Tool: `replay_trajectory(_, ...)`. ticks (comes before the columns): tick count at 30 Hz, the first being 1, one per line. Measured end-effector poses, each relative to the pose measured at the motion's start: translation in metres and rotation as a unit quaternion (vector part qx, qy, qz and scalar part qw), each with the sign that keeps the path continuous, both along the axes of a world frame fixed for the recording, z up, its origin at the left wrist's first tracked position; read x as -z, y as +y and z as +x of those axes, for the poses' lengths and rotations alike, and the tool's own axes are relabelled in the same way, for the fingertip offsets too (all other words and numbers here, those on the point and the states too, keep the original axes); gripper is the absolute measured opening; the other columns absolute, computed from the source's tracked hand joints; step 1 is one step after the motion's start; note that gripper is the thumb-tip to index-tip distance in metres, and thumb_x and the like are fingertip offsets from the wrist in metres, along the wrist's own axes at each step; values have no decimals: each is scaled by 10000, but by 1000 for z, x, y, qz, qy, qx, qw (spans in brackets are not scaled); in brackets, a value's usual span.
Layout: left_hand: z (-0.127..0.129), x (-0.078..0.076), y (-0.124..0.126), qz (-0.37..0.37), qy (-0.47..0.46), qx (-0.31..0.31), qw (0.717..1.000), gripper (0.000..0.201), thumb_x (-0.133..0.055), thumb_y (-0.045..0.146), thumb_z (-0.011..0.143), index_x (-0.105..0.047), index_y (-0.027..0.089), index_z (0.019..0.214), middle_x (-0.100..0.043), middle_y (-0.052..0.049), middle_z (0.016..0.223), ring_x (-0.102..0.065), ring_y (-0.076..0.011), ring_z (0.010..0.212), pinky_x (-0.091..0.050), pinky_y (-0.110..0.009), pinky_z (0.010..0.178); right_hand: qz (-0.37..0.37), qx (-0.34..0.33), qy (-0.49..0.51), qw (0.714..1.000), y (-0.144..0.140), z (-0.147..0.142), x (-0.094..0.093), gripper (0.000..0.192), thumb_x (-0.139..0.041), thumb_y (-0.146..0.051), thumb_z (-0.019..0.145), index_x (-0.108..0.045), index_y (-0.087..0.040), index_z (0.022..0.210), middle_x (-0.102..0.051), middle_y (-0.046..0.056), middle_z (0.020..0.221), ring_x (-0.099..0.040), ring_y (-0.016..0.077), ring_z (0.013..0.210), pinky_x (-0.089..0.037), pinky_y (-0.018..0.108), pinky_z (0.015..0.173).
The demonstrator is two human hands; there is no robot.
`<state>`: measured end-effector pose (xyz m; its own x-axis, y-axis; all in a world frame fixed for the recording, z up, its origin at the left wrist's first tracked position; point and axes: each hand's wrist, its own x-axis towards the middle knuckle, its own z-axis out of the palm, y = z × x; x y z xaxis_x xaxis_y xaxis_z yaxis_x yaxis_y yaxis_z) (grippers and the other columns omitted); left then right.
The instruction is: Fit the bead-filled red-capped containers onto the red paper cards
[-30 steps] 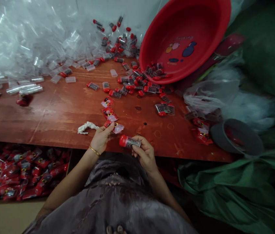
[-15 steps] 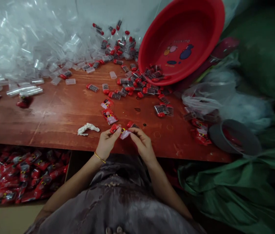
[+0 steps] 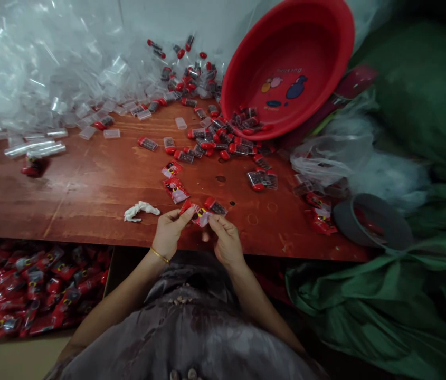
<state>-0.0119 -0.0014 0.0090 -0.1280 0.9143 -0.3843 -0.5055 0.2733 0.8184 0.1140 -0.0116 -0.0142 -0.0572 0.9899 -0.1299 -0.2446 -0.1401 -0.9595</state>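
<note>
Centre frame, table edge [image 3: 88,221] — left hand [image 3: 170,232] and right hand [image 3: 225,243] both pinch-closed on red sachet [image 3: 198,215], red-capped vial [image 3: 215,206] just above.

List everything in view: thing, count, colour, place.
basin: one, red, tilted at table's far right
capped vials: many, clear with red caps, spilling from basin
empty tubes: heap, clear, far left
table: one, reddish-brown
printed sachets: two, red, before the hands
rag: one, white, near edge
packed sachets: many, red, box below left
cloth: green, right
held sachet: one, red, between both hands
left hand: pinching grip
right hand: pinching grip
</note>
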Motion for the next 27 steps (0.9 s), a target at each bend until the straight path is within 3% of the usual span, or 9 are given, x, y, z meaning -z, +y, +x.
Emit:
replay_trajectory(4, -2, -1, 0, -5, 4, -2, 1000, 384, -838, 422, 456, -723, 131, 677, -686, -28, 656, -568, -95, 570, -464, -216, 582, -25, -13, 23, 999, 0, -1, -1, 223, -666, -409, 697, -616, -196, 733, -563, -50, 539, -434, 69, 410, -362, 214, 463)
replay_trajectory(9, -4, 4, -1, 11, 24, 35, 999, 364, -819, 423, 507, -716, 132, 698, -675, -15, 653, -560, -98, 576, -467, -226, 593, -34, -16, 45, 998, -1, -4, -1, 258, -625, -430, 739, -581, -189, 659, -536, -52, 503, -424, 62, 387, -340, 204, 428)
replay_trajectory(14, -5, 4, -2, 72, 90, 44, 992, 298, -783, 413, 571, -716, 148, 690, -675, -5, 656, -560, -111, 608, -464, -240, 645, -12, -24, 19, 999, -3, -5, 4, 246, -675, -425, 693, -608, -192, 740, -595, -44, 608, -448, 55, 391, -382, 202, 414)
replay_trajectory(16, -4, 0, -4, 87, 114, 36, 989, 272, -774, 403, 584, -720, 155, 680, -676, -4, 650, -560, -116, 614, -459, -238, 646, -16, -20, -6, 1000, -3, -4, 5, 256, -659, -435, 705, -598, -187, 719, -594, -42, 589, -444, 53, 375, -372, 193, 386)
replay_trajectory(20, 0, -3, -7, 92, 140, 16, 986, 251, -757, 403, 605, -734, 165, 680, -674, -4, 635, -556, -127, 610, -461, -247, 635, 4, 48, -112, 993, -1, -3, 2, 264, -645, -442, 718, -575, -189, 686, -543, -59, 492, -445, 60, 362, -372, 177, 361)
replay_trajectory(24, 0, 3, -5, 68, 82, -20, 994, 307, -768, 423, 589, -727, 154, 732, -689, -10, 696, -572, -117, 629, -480, -244, 646, 11, -3, -94, 996, 1, -7, 3, 325, -592, -475, 766, -513, -195, 621, -517, -64, 460, -457, 65, 366, -402, 183, 386)
replay_trajectory(27, -1, 8, -4, -8, 9, -9, 1000, 399, -820, 427, 497, -713, 139, 750, -691, -23, 717, -581, -107, 605, -488, -234, 598, 18, -33, -87, 996, 0, -13, 6, 362, -550, -480, 803, -481, -198, 586, -503, -60, 469, -445, 65, 372, -385, 186, 393)
